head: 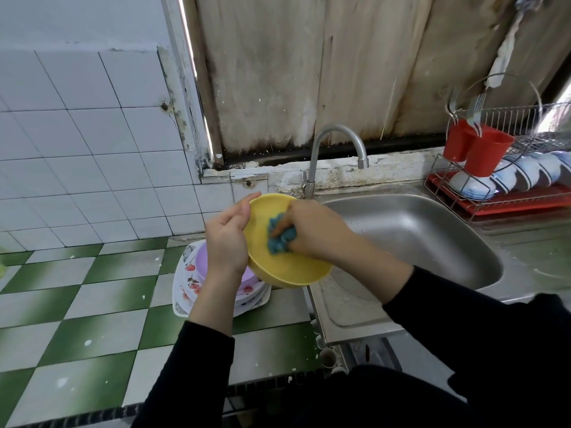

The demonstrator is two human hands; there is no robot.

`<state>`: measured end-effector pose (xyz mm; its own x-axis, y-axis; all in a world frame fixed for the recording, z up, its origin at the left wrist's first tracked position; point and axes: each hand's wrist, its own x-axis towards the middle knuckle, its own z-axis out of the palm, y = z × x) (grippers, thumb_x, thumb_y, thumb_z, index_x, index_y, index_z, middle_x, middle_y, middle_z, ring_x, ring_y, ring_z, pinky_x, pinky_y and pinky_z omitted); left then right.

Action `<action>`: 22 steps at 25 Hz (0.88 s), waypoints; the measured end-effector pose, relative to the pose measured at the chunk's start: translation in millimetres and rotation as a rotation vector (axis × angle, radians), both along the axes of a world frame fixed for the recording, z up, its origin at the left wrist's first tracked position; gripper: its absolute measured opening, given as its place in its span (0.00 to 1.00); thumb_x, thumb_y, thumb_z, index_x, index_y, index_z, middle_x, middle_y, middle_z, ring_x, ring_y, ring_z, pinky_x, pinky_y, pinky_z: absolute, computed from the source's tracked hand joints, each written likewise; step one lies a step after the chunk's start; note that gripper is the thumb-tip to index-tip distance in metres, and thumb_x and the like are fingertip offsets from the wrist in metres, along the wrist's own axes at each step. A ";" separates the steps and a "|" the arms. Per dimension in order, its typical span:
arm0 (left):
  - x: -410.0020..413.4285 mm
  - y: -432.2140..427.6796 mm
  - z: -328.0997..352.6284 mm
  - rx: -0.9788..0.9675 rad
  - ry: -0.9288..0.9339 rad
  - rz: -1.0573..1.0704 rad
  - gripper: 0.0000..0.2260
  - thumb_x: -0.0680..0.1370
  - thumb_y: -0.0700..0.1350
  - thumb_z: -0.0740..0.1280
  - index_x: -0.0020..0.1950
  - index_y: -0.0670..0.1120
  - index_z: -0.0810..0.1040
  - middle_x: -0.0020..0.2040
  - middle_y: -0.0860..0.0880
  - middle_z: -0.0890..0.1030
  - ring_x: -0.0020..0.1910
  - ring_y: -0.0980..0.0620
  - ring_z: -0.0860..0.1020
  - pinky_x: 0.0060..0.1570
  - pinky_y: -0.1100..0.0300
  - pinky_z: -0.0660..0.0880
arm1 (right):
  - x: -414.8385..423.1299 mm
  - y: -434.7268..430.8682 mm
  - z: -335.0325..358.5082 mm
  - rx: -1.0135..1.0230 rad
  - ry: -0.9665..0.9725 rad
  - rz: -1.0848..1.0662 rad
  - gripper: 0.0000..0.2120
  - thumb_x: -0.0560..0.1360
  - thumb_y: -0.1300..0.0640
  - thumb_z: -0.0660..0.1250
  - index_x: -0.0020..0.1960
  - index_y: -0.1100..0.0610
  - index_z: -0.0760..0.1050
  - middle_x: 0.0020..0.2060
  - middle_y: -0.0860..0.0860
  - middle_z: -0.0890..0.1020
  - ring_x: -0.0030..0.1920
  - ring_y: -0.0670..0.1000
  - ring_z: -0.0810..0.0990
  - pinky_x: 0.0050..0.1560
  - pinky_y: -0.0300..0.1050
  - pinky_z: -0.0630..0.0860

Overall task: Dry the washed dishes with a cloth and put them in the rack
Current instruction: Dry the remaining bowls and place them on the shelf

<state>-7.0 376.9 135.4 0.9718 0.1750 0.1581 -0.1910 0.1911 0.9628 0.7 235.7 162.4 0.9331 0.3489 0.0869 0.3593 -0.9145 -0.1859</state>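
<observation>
Apparently midway: flowered plates (185,299) and a purple bowl (200,261) wait stacked at the counter (92,304) edge by the sink (417,230). Above them, the left hand (227,239) has its grip curled on the yellow bowl (287,270) rim, and the right hand (315,230) pinches the cloth (279,236) inside it. White bowls (525,174) already stand in the rack (509,202).

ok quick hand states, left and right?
Left hand: grips the rim of the yellow bowl, holding it tilted.
Right hand: pinches the blue cloth and presses it inside the bowl.
</observation>
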 end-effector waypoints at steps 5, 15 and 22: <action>7.9 10.7 14.8 -0.099 -0.017 0.044 0.12 0.81 0.39 0.58 0.50 0.45 0.82 0.45 0.47 0.83 0.45 0.52 0.81 0.44 0.60 0.79 | -7.2 21.5 3.1 0.712 0.184 0.201 0.14 0.68 0.65 0.76 0.51 0.52 0.84 0.47 0.51 0.83 0.50 0.50 0.78 0.56 0.43 0.72; 11.8 -6.5 26.3 -0.021 0.112 -0.106 0.14 0.82 0.41 0.56 0.55 0.45 0.82 0.54 0.41 0.83 0.53 0.42 0.81 0.47 0.52 0.79 | 4.4 -32.4 48.1 -0.285 -0.143 0.313 0.17 0.77 0.58 0.66 0.62 0.43 0.78 0.63 0.51 0.72 0.63 0.52 0.69 0.52 0.54 0.76; 14.4 -36.4 37.5 0.018 0.034 0.076 0.12 0.81 0.40 0.59 0.52 0.47 0.82 0.48 0.46 0.83 0.44 0.52 0.78 0.44 0.61 0.75 | -7.9 -59.1 58.0 0.002 0.364 0.267 0.12 0.72 0.53 0.72 0.54 0.42 0.81 0.44 0.37 0.80 0.45 0.42 0.77 0.47 0.38 0.73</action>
